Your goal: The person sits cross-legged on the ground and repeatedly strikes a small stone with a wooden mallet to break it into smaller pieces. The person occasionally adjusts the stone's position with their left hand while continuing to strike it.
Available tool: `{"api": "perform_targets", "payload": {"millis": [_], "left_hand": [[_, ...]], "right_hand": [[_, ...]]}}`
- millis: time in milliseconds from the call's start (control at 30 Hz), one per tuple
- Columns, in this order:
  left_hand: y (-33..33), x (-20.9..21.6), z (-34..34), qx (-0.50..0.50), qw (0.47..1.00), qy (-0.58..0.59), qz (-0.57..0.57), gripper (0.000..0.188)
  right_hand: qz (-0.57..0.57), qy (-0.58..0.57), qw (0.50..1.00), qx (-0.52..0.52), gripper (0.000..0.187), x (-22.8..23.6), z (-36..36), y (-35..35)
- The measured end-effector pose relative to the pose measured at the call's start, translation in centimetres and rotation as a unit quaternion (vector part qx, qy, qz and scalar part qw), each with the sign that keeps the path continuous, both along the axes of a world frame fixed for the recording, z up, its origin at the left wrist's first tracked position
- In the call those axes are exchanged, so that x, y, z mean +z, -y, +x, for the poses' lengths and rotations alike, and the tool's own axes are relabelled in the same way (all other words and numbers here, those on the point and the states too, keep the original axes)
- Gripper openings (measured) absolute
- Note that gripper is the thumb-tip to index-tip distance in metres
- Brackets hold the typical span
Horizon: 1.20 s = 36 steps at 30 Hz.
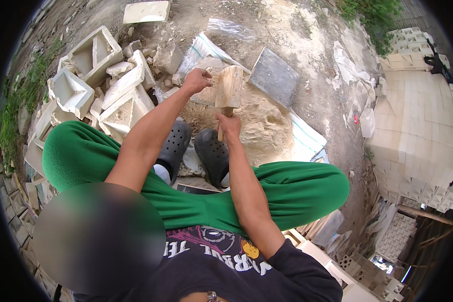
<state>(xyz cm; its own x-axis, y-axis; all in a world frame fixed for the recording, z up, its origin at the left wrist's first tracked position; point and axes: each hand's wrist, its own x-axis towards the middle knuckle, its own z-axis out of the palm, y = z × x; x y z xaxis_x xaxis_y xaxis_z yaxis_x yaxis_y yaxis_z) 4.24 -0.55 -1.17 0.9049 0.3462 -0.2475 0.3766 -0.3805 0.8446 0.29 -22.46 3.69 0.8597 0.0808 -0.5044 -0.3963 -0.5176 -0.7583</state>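
Observation:
My right hand point(229, 126) is wrapped round the handle of a wooden mallet point(229, 86), its blocky head pointing away from me. To the left of the mallet head, my left hand point(198, 81) has its fingers curled together; whatever they may hold is too small to make out. Beneath both hands lies a mound of pale yellowish powder and crumbs point(267, 132), spread over a white woven sack point(307, 137) with blue-green stripes. A flat grey square slab point(274, 76) rests at the mound's far right edge.
Broken pale moulded blocks and hollow box-shaped pieces point(128, 108) are heaped on the left. A pale flat block point(146, 12) lies on the far ground. Stacked cream blocks point(418, 126) stand on the right. My feet in dark clogs point(212, 155) are close to the mound.

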Motion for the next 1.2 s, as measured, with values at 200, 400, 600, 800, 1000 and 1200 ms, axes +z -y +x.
{"api": "perform_targets", "payload": {"millis": [200,400,600,800,1000,1200], "left_hand": [[-0.5,-3.5,-0.1,0.097,0.992,0.013,-0.078,0.031],[0.5,-1.0,-2.4,0.145,0.979,0.002,-0.144,0.031],[1.2,-2.5,-3.5,0.114,0.993,0.012,-0.009,0.034],[1.5,-1.6,-3.6,0.090,0.996,-0.010,0.017,0.036],[1.8,-1.8,-3.4,0.125,0.992,-0.007,0.002,0.032],[1.9,-2.2,-3.4,0.124,0.992,0.012,0.001,0.029]], "right_hand": [[-0.063,0.116,0.991,0.035,0.034,0.8,2.4,-0.6],[-0.122,0.209,0.969,0.042,0.040,3.2,3.0,-2.1],[-0.200,0.108,0.969,0.098,0.040,-1.7,0.9,-3.0],[-0.193,0.071,0.974,0.094,0.041,-0.1,1.6,-3.3],[-0.062,0.238,0.967,0.060,0.040,-0.5,1.5,-3.9],[-0.202,0.094,0.969,0.110,0.037,-4.6,2.6,-2.1]]}}
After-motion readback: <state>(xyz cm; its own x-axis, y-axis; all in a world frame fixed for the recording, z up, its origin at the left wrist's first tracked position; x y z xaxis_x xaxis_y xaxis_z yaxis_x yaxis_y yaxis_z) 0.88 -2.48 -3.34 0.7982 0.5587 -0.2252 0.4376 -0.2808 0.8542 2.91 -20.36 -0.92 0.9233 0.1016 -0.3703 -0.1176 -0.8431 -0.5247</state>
